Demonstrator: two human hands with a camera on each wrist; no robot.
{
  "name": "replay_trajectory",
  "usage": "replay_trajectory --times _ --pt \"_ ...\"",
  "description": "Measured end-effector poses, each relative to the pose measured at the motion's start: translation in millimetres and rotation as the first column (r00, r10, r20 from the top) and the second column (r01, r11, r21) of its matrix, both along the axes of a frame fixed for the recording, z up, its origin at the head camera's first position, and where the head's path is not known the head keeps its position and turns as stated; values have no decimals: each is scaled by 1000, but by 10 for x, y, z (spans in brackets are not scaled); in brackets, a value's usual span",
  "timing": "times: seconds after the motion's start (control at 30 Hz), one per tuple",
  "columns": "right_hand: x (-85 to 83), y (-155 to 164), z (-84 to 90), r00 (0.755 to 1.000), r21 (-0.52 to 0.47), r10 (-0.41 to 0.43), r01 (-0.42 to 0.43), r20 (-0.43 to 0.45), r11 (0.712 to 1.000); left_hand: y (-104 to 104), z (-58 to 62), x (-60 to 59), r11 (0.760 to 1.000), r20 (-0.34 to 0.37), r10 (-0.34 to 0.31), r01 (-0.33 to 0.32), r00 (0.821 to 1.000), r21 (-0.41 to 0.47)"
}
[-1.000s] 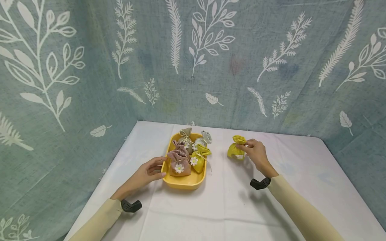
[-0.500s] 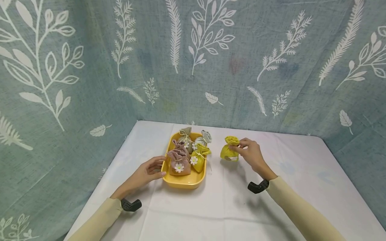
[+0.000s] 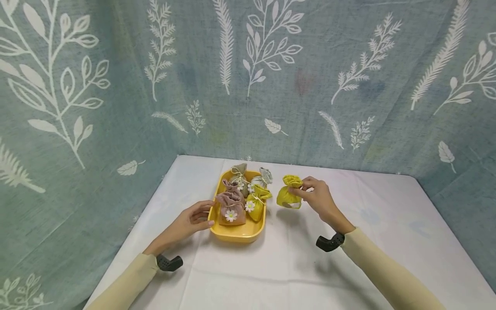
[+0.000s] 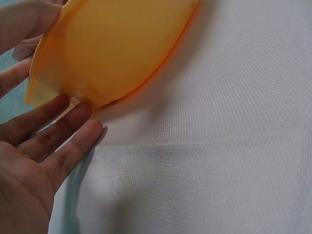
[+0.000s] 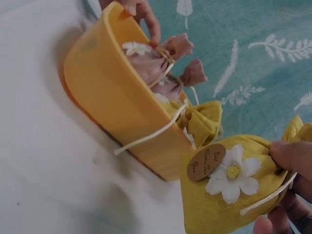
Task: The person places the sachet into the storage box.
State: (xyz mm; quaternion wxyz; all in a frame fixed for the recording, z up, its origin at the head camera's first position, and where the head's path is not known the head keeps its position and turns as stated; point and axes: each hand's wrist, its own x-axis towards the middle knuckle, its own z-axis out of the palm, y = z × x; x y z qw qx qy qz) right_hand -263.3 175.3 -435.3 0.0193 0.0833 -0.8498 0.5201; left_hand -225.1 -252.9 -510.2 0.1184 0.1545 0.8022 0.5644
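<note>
A yellow drawstring pouch (image 3: pixel 288 198) with a white fabric daisy and a brown oval tag (image 5: pixel 206 163) is pinched at its gathered neck by my right hand (image 3: pixel 319 200). It hangs just right of a yellow plastic tub (image 3: pixel 236 234), apart from it. My left hand (image 3: pixel 190 224) holds the tub's left rim. Thumb and index finger reach over the edge, while other fingers (image 4: pixel 73 146) lie against the outer wall. Inside the tub stand mauve pouches (image 3: pixel 232 206), another yellow pouch (image 3: pixel 255 211), a grey-brown pouch (image 3: pixel 239 176) and a pale grey pouch (image 3: pixel 263 177).
A white cloth (image 3: pixel 248 280) covers the table. Behind and to the left hangs a blue-green curtain (image 3: pixel 217 142) with white leaf prints. The yellow pouch's pale cord (image 5: pixel 151 139) trails over the tub's right wall.
My right hand has carried the yellow pouch leftward, closer to the tub. The left hand and the tub stay where they were.
</note>
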Motion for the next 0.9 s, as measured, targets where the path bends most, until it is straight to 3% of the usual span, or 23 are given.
replay_trajectory --times 0.5,0.9 --pt "72 -189 73 995 -129 74 -64 70 990 -14 -37 -2 1000 4 6 -6 1000 10" --pt "177 -349 99 988 -138 143 -134 63 981 0 -32 -17 1000 15 -6 5 1000 26"
